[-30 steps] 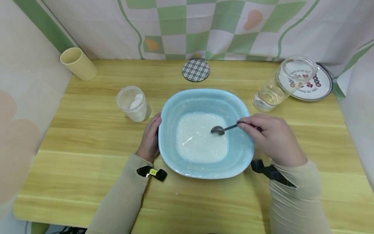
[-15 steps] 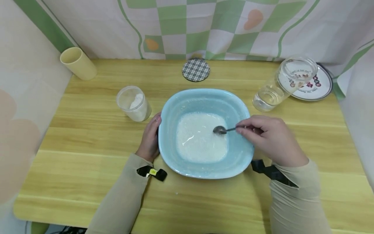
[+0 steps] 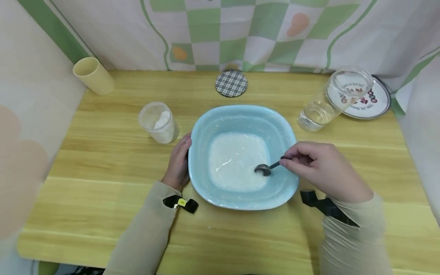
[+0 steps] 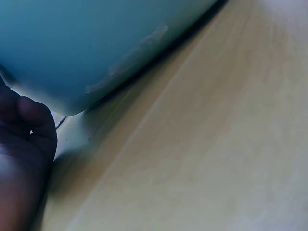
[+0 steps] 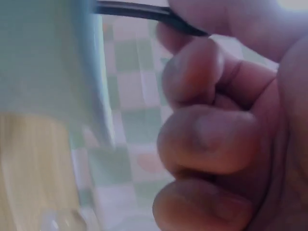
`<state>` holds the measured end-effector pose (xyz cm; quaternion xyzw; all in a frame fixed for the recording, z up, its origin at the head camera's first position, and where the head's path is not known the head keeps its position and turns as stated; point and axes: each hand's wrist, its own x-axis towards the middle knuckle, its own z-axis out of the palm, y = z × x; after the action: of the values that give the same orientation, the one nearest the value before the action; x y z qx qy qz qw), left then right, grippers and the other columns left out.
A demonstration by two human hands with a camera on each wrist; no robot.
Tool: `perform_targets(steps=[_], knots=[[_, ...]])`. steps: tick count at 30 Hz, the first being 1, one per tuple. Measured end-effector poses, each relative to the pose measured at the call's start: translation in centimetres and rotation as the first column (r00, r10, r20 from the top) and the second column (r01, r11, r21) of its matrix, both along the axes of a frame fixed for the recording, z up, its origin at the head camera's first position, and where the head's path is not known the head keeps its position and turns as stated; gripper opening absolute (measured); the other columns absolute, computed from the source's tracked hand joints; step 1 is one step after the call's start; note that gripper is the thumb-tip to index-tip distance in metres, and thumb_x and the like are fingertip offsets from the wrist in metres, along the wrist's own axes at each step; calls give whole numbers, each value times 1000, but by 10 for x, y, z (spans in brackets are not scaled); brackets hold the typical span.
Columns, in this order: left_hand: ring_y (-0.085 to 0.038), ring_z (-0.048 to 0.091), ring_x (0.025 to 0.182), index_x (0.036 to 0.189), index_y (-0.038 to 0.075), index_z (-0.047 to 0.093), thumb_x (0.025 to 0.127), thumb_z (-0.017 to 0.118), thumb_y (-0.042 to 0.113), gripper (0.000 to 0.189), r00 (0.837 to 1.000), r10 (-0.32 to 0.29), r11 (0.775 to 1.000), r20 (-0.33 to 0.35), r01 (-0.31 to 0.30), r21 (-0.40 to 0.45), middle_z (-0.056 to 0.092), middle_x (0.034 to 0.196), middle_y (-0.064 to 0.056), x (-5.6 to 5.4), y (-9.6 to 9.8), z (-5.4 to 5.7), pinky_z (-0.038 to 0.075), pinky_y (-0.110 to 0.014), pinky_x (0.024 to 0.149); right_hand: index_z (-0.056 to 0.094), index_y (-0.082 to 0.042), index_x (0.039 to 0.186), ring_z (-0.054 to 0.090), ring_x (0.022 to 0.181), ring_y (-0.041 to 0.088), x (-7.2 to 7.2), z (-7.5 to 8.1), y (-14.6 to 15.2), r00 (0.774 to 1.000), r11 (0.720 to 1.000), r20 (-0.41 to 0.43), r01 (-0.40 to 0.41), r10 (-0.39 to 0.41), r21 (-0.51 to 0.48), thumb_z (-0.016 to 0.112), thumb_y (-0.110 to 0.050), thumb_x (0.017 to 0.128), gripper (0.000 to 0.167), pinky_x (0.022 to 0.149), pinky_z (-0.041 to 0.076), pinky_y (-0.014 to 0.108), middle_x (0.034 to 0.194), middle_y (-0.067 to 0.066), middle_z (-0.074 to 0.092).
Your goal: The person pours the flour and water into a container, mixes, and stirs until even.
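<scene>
A light blue basin [image 3: 240,202] stands mid-table, a milky white mixture [image 3: 230,162] covering its floor. At its left side is my left hand [image 3: 177,164], thumb along the outside of the rim; curled fingers [image 4: 36,115] show beside the basin wall in the left wrist view. My right hand [image 3: 321,168], over the basin's right rim, pinches the handle of a small dark metal spoon [image 3: 263,170] between thumb and forefinger. The spoon's bowl is at the mixture's right edge. In the right wrist view the dark spoon handle [image 5: 134,9] runs from the fingertips, with the other fingers curled below.
Left of the basin stands a clear plastic cup [image 3: 159,124] holding white powder. A yellow cup [image 3: 94,76] is at the back left, a checked round coaster [image 3: 231,83] behind the basin. A glass jar of clear liquid [image 3: 316,116] overlaps a printed plate [image 3: 379,107] at the back right.
The spoon in my right hand has moved slightly right and toward me within the basin, the right hand shifting nearer too. My left hand stays at the basin's left side.
</scene>
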<state>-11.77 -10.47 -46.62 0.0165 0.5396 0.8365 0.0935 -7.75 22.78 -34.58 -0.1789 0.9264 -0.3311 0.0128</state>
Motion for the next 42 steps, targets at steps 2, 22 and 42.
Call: perform_targets(steps=[2,22,42], knots=[[-15,59,95,141,-2,49,105,41,35,52,1000,-7,1000,6,7,3,61,113,-6,0,3,1,54,-27,77,74,-23,87,51,64,7,4,3,5,1000,999,9,28,-28,42,77,-19,90,6,57,41,16,72,-12,61],[-15,59,102,139,0,50,105,42,31,47,999,36,999,1,-36,3,60,120,-6,5,2,5,53,-26,83,65,-28,79,47,60,-3,-13,17,-23,912,910,-173,-322,372,261,75,-22,89,15,55,42,22,73,-22,55],[-17,58,108,140,0,50,105,43,31,47,999,28,999,28,-29,31,59,125,-7,4,2,8,53,-28,89,71,-25,79,51,59,4,-23,25,-22,947,893,-150,-204,283,401,75,-25,90,11,50,42,31,72,-15,63]])
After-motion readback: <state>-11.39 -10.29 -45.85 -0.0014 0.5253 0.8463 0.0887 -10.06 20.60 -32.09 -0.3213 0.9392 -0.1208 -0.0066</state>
